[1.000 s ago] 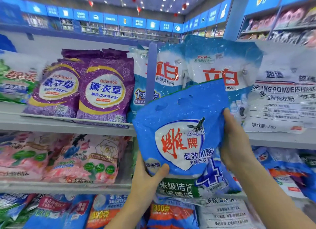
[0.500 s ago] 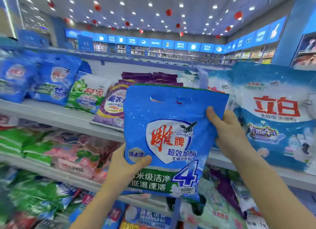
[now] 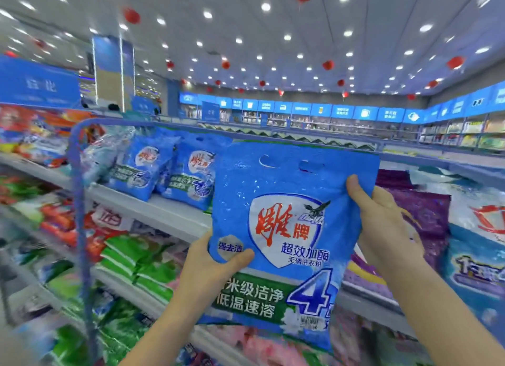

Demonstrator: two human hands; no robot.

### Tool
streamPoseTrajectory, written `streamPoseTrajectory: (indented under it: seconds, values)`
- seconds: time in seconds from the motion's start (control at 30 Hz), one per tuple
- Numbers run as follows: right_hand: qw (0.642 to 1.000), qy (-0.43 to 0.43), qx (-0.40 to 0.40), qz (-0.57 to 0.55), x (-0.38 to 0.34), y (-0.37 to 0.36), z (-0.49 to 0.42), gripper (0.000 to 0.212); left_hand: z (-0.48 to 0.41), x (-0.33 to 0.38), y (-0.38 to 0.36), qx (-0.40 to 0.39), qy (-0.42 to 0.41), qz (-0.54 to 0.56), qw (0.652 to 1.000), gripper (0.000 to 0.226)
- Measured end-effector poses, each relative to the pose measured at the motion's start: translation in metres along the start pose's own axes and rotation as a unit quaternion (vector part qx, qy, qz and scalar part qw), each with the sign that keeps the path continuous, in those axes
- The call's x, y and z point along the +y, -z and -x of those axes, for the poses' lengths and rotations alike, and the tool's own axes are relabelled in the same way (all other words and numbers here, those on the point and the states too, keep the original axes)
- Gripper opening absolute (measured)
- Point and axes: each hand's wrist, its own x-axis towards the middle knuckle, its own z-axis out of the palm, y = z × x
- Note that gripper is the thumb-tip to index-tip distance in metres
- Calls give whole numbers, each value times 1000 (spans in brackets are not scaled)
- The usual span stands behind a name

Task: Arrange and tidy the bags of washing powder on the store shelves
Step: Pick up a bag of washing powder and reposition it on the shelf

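Note:
I hold a blue bag of washing powder [image 3: 284,229] upright in front of the shelves, its white shield label with red characters facing me. My left hand [image 3: 210,262] grips its lower left edge, thumb across the front. My right hand [image 3: 382,223] grips its upper right edge, thumb on the front. Two matching blue bags [image 3: 147,169] [image 3: 191,177] stand on the top shelf [image 3: 153,210] to the left, leaning back.
A purple bag [image 3: 420,210] and a white and blue bag [image 3: 481,245] lie on the top shelf behind my right hand. Green bags [image 3: 136,264] fill the shelf below. A blue upright divider [image 3: 79,201] stands at left. More store shelving runs along the far wall.
My view and the held bag have moved left along the shelf. The purple bags now lie to the right and the matching blue bags have come close on the left. Both hands keep their grip.

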Motion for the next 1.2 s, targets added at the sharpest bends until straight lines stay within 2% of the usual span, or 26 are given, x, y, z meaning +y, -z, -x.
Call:
streamPoseTrajectory:
  seconds: [0.03,0.17,0.27,0.3,0.33,0.4,0.43,0.63,0.7,0.73,0.83,0.87,0.9,1.0,1.07,1.13,1.2]
  values:
    - [1000,2,-12,-5,6,-16,-11,23,-16,-4,18,-2,-1,8,1000,20]
    - [997,-39,-65,-32,42,-82,-54,69,-91,-18,90,21,-3,28,999,38]
    - [990,-111,-88,24,88,-135,-79,96,-149,-29,133,41,0,31,999,29]
    - [988,-128,-80,42,106,-151,-87,95,-170,-34,147,37,0,22,999,34]
    - [986,-137,-71,58,121,-167,-94,82,-190,-38,157,29,-5,17,999,42]
    - [984,-154,-38,79,148,-194,-114,48,-227,-49,174,10,-14,12,1000,73]
    - [984,-155,-14,88,159,-204,-126,38,-243,-53,180,5,-13,10,1000,86]
    - [985,-97,30,143,197,-252,-189,15,-324,-95,205,-11,8,-11,1000,88]
    - [980,-107,32,165,212,-260,-198,17,-339,-111,212,-23,18,-38,999,92]
    - [977,-120,36,174,222,-262,-201,25,-348,-124,215,-25,32,-40,998,90]
    - [965,-177,57,184,265,-254,-209,70,-357,-153,210,-28,77,-9,997,60]
    - [965,-186,64,173,281,-248,-213,82,-357,-158,205,-27,80,8,996,56]
    - [966,-195,75,150,287,-248,-214,83,-357,-159,198,-24,76,15,997,53]
    - [964,-211,104,123,274,-266,-209,49,-365,-165,184,13,68,15,997,50]
    - [965,-207,104,125,273,-266,-209,37,-371,-170,180,29,61,14,998,49]
    - [968,-190,106,124,263,-267,-203,33,-372,-170,181,24,44,-2,999,46]
    - [968,-167,98,159,249,-265,-192,39,-373,-171,185,6,41,-27,999,49]
